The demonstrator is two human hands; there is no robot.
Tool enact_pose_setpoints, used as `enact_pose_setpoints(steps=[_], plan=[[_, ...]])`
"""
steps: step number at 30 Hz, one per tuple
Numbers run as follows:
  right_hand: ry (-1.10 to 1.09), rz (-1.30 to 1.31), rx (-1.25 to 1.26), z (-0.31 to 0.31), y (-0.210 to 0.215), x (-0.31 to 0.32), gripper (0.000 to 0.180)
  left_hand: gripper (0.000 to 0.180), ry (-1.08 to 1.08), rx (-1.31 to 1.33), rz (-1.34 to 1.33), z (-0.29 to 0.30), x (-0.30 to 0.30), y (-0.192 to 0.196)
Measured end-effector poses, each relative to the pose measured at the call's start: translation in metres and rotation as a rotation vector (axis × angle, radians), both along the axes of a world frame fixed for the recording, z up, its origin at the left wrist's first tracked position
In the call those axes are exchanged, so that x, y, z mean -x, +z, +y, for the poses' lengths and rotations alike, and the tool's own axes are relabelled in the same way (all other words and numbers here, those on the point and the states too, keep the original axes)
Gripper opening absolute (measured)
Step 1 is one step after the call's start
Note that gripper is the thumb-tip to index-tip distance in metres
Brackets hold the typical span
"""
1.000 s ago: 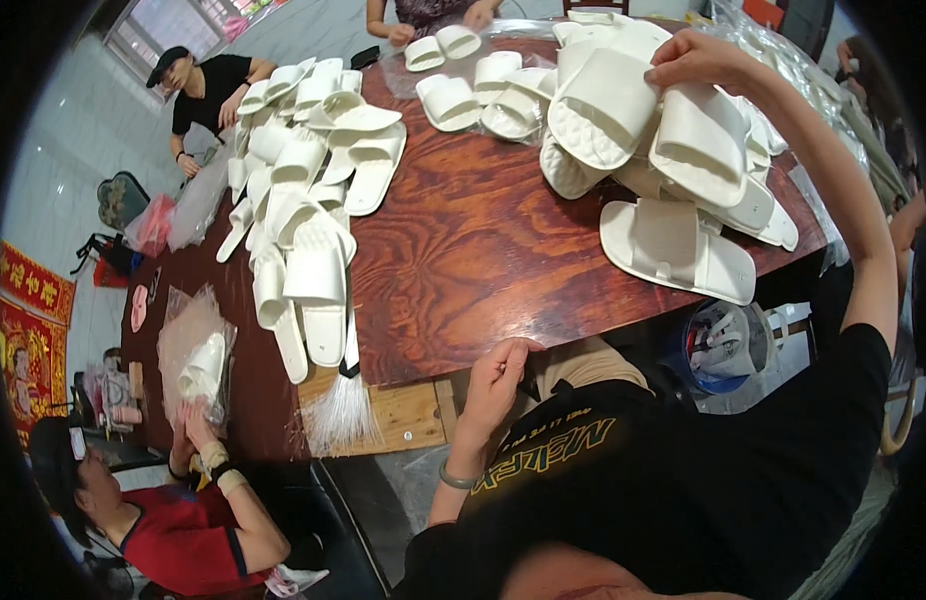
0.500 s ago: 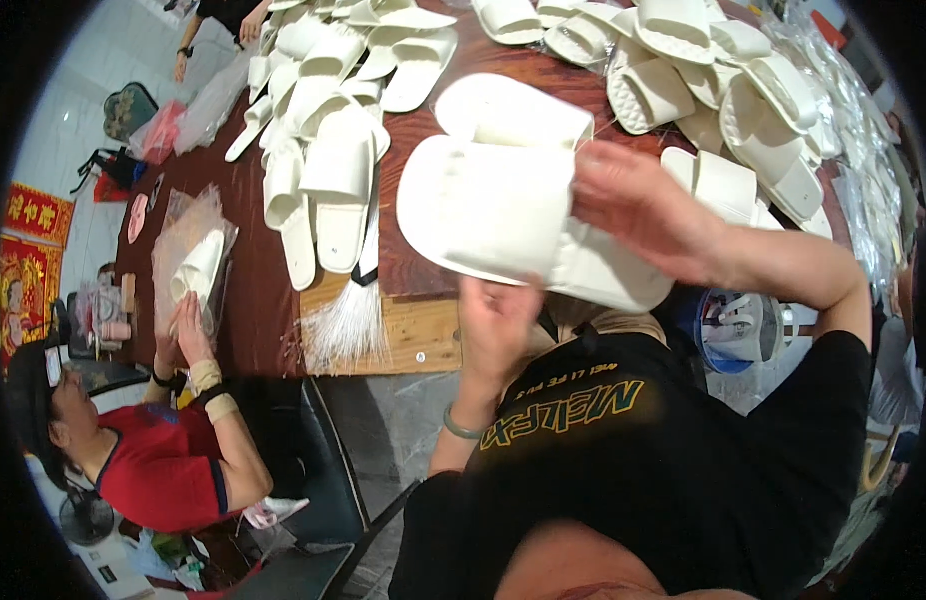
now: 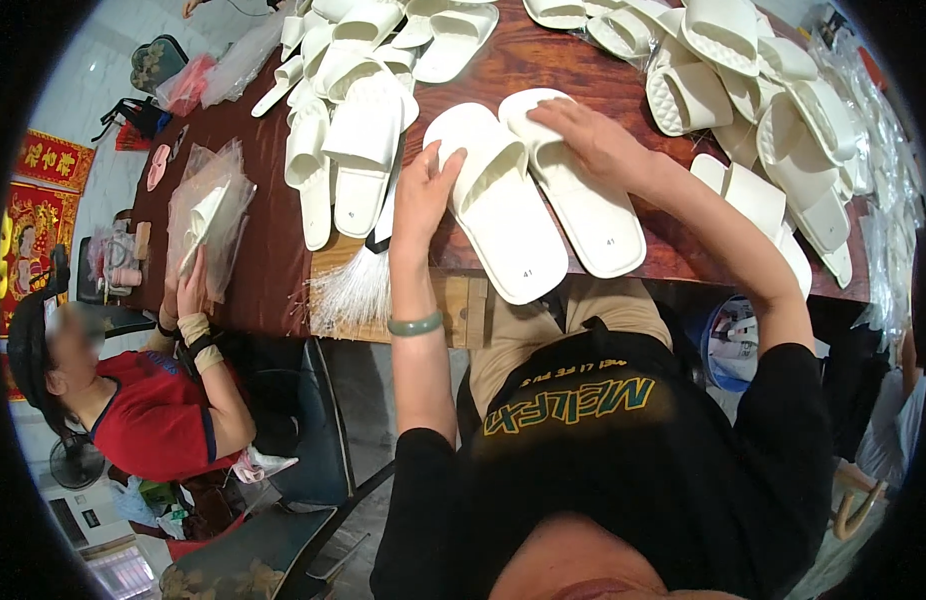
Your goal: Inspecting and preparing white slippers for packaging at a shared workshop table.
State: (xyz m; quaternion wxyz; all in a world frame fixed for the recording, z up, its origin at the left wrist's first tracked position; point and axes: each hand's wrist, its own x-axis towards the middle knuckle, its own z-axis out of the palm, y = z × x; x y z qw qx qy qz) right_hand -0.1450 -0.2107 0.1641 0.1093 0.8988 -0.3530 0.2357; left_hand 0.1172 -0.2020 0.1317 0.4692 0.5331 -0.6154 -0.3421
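A pair of cream-white slippers lies side by side in front of me, soles down, toes pointing away and heels reaching past the near table edge. On the left slipper (image 3: pixel 513 240), my left hand (image 3: pixel 426 192) grips the outer side near the toe, thumb on top. My right hand (image 3: pixel 598 145) is closed over the toe and strap area of the right slipper (image 3: pixel 598 225), and its thumb is hidden. Each slipper has a smooth broad strap and a small dark mark on the heel. A green bangle (image 3: pixel 416 325) circles my left wrist.
Piles of matching slippers lie at the far left (image 3: pixel 358 150) and far right (image 3: pixel 773 100) of the dark red table (image 3: pixel 463 110). White strands (image 3: pixel 353 295) hang at the near edge. A blue-rimmed bin (image 3: pixel 721 345) stands below right. Left, a person (image 3: pixel 163 410) handles a plastic-bagged slipper (image 3: pixel 205 215).
The slippers, earlier raised sideways between my blurred hands, have come down and turned so their toes point away. My left hand moved to the left slipper's outer side, my right onto the other slipper.
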Motion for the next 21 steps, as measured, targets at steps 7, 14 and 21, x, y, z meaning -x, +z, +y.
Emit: enact_pose_setpoints(steps=[7,14,21], plan=[[-0.333,-0.024,-0.154,-0.019,-0.006,0.016,0.047,0.044,-0.148,-0.22,-0.005,-0.032,0.0,-0.004],[0.074,-0.49,-0.244,0.072,0.035,-0.008,0.025,0.077,-0.503,-0.321,0.748,0.046,-0.005,0.059],[0.192,-0.817,-0.701,0.103,0.028,-0.059,0.025,0.091,-0.281,-0.192,0.46,0.105,0.061,0.052]])
